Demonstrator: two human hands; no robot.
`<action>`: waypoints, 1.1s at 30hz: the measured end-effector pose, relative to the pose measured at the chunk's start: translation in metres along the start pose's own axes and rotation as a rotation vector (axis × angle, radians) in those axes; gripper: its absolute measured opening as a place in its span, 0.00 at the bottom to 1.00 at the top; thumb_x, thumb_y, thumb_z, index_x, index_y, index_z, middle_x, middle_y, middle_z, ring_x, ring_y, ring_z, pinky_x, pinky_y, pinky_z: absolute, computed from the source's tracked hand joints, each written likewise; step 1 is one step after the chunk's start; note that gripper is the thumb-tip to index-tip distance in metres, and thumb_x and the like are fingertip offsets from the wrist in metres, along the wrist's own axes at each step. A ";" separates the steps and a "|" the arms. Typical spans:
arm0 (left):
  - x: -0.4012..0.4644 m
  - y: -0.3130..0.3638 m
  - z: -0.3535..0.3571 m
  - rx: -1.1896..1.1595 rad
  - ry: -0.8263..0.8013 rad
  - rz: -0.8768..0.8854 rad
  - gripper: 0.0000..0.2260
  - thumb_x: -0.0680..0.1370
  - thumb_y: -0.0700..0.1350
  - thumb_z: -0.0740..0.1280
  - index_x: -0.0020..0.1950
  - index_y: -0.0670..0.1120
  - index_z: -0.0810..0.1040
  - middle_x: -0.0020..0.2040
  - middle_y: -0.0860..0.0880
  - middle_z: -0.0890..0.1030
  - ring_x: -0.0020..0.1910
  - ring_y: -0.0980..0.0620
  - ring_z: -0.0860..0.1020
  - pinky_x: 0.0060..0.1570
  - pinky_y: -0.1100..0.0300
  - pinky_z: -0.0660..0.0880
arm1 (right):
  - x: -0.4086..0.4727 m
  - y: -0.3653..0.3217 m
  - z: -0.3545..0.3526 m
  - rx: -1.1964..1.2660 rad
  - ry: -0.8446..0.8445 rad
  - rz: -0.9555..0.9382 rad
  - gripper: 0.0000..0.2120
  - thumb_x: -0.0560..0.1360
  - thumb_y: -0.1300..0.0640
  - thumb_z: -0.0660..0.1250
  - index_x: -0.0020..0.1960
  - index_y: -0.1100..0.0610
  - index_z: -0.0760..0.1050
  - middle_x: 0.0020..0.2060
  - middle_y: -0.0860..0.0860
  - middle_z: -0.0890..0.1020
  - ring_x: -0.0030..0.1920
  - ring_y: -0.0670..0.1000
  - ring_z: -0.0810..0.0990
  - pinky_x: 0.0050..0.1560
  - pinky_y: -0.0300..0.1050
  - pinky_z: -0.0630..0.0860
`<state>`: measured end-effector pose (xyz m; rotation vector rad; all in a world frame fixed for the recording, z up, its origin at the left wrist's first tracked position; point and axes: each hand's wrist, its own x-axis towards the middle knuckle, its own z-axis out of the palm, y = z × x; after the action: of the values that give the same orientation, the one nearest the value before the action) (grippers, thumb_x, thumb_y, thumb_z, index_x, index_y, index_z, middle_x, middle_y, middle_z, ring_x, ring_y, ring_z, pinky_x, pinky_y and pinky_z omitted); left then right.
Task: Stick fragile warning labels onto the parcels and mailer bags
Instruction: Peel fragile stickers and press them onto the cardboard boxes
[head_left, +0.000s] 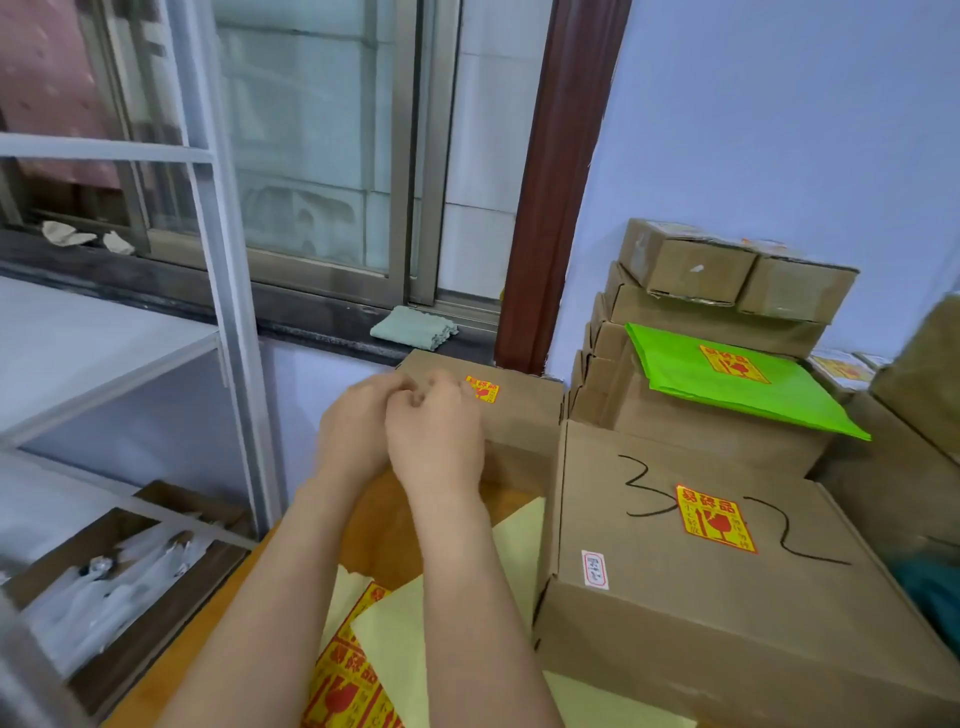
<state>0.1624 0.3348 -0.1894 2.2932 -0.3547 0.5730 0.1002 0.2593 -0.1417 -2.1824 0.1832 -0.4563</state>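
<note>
Cardboard box (519, 410) mid-frame already has a sticker (483, 388); left hand (353, 426) and right hand (436, 436) curl together beside it, can't tell what they're holding

What we cannot make out

Our left hand (358, 431) and right hand (435, 436) meet with fingers curled, covering whatever they pinch and part of the far parcel (519, 410); its label (483, 389) shows only at its right end. Our forearms hide much of the label sheet (343, 675), which the near edge also cuts. The small white sticker (595, 570) on the near parcel (727, 597) is too small to read. At the right edge, a brown box (930, 374) is cropped.
</note>
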 end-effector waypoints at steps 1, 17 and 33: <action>0.000 0.005 -0.003 -0.011 0.018 0.003 0.06 0.71 0.47 0.62 0.45 0.49 0.78 0.40 0.51 0.80 0.42 0.47 0.77 0.42 0.49 0.76 | -0.006 -0.007 -0.006 0.014 -0.006 -0.034 0.14 0.78 0.57 0.57 0.61 0.60 0.72 0.58 0.55 0.73 0.59 0.57 0.72 0.50 0.46 0.69; -0.087 0.114 -0.016 -0.365 -0.017 -0.122 0.04 0.79 0.45 0.63 0.51 0.47 0.77 0.45 0.52 0.78 0.49 0.51 0.76 0.41 0.65 0.68 | -0.087 0.047 -0.154 -0.141 0.252 -0.103 0.14 0.78 0.59 0.59 0.62 0.59 0.74 0.59 0.53 0.74 0.58 0.54 0.74 0.56 0.47 0.69; -0.137 0.149 0.019 -0.758 -0.210 -0.512 0.21 0.79 0.49 0.63 0.71 0.45 0.67 0.63 0.47 0.73 0.58 0.48 0.71 0.51 0.56 0.66 | -0.133 0.115 -0.220 -0.406 0.265 0.210 0.17 0.79 0.58 0.58 0.66 0.63 0.69 0.65 0.58 0.70 0.65 0.58 0.65 0.63 0.50 0.64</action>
<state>-0.0111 0.2296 -0.1814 1.6042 -0.0483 -0.0717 -0.1036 0.0651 -0.1454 -2.4520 0.6957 -0.6300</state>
